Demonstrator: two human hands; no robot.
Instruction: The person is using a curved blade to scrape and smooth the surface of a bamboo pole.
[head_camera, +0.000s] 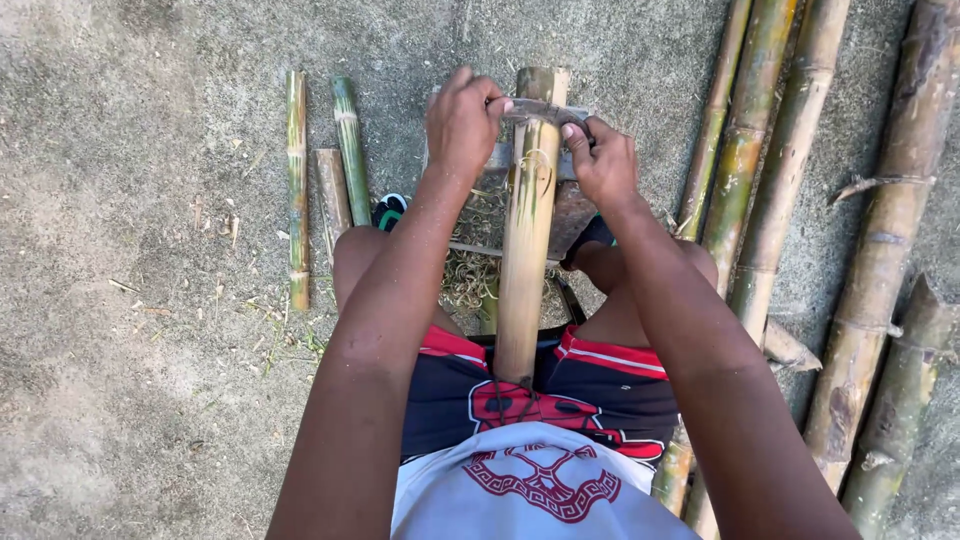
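A thick bamboo pole (524, 250) runs from my lap away from me, propped between my knees. Across its far end lies a curved metal blade (540, 110). My left hand (462, 120) grips the blade's left end. My right hand (600, 160) grips its right end. Both hands press the blade against the pole's top surface. Beneath the pole's far end sits a grey metal or stone block (570, 210) with curled bamboo shavings (470, 270) around it.
Three short bamboo pieces (297, 180) lie on the concrete ground at the left. Several long bamboo poles (770, 200) lie side by side at the right, some mottled green and brown. Bare concrete (130, 380) spreads to the left of my legs.
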